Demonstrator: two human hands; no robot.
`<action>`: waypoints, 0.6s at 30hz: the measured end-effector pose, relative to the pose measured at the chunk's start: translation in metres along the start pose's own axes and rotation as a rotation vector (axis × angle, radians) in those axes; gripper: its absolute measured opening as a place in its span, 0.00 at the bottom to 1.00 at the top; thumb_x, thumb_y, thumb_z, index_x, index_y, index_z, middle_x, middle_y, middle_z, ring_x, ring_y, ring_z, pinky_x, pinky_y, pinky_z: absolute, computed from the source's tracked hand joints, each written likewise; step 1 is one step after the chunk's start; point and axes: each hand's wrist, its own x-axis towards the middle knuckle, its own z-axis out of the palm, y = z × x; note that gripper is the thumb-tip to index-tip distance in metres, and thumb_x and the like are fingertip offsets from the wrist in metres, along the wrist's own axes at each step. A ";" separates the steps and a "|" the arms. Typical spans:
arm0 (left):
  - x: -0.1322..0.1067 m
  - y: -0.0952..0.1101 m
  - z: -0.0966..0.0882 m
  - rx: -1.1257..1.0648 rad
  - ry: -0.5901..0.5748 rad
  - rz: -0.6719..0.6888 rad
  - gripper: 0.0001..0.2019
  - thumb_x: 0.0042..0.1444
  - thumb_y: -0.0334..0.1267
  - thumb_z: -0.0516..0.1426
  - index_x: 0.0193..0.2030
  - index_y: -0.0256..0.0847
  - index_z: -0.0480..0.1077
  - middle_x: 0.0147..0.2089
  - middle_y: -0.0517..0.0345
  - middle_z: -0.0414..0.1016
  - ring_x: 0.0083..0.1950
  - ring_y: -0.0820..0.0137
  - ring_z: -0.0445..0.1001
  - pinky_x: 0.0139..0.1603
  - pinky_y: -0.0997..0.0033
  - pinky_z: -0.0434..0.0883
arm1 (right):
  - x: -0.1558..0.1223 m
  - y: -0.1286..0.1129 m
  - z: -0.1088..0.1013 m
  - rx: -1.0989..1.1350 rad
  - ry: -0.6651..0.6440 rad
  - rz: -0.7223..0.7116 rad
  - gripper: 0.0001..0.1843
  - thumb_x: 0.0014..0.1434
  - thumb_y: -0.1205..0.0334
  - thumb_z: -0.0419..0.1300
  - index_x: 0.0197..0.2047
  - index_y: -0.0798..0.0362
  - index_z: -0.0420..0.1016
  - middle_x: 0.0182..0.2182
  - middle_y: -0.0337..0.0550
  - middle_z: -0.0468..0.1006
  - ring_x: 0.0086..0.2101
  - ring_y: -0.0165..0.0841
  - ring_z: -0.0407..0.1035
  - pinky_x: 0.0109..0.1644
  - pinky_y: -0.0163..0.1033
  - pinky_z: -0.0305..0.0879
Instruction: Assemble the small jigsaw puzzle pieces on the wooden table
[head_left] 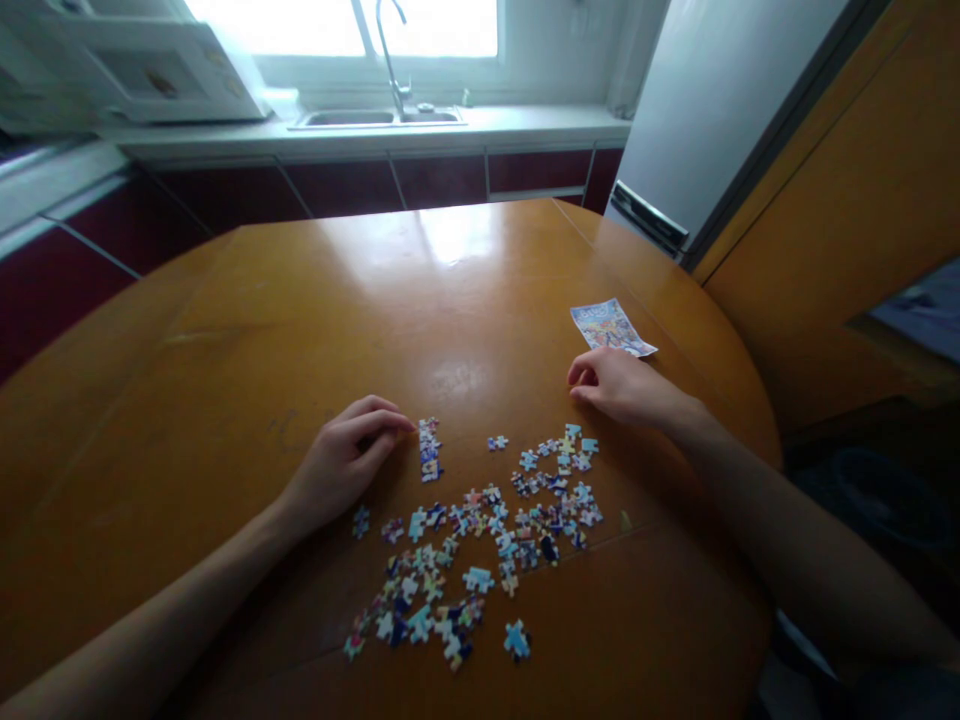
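Note:
Several loose jigsaw pieces [480, 545] lie scattered on a round wooden table [315, 300] in front of me. A short strip of joined pieces [429, 450] stands just above the pile. My left hand [345, 460] rests on the table with its fingers curled, the fingertips touching the top of that strip. My right hand [619, 385] lies to the right, fingers curled in a loose pinch, above the pile's right end. Whether it holds a piece is hidden. A small printed picture card [611, 327] lies just beyond it.
A kitchen counter with a sink and tap [390, 100] runs under a bright window at the back. A grey fridge [697, 120] stands at the right, beside orange cabinet panels [847, 200]. A single piece [498, 442] sits apart between my hands.

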 end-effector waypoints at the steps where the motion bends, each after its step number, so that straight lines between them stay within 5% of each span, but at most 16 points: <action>1: 0.000 0.000 0.000 -0.002 -0.003 0.005 0.11 0.63 0.40 0.54 0.37 0.41 0.77 0.42 0.54 0.75 0.44 0.66 0.74 0.46 0.67 0.72 | 0.000 0.000 0.000 0.001 -0.002 0.001 0.02 0.58 0.66 0.66 0.35 0.52 0.81 0.34 0.45 0.84 0.32 0.34 0.75 0.34 0.36 0.67; 18: -0.001 -0.004 0.000 0.002 -0.017 0.026 0.10 0.64 0.38 0.53 0.39 0.41 0.77 0.43 0.55 0.73 0.45 0.66 0.73 0.46 0.68 0.71 | -0.001 -0.001 -0.003 0.020 -0.020 0.014 0.03 0.57 0.66 0.66 0.36 0.54 0.81 0.33 0.45 0.83 0.31 0.33 0.75 0.33 0.37 0.66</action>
